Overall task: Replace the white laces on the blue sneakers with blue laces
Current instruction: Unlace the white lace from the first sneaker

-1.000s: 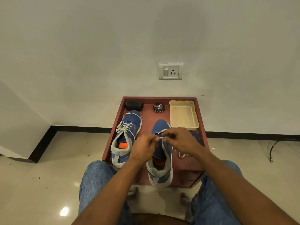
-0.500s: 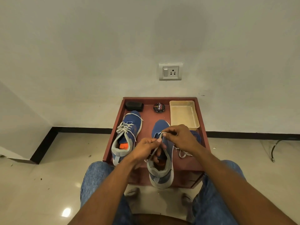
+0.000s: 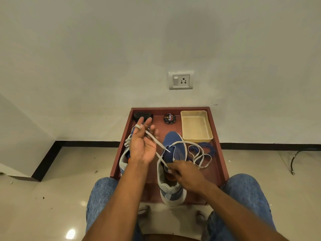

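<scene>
Head view: unlacing the near sneaker on the red tray.
Near the tray's front edge, my right hand pinches the white lace at the right sneaker's tongue. My left hand is raised, palm up, fingers spread, lace looped round one finger. Left sneaker sits behind it; blue laces lie by the right edge.

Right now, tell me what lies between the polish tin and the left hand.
In the head view, only bare red tabletop shows between the polish tin and the left hand; the black case sits behind the fingertips, not between.
</scene>
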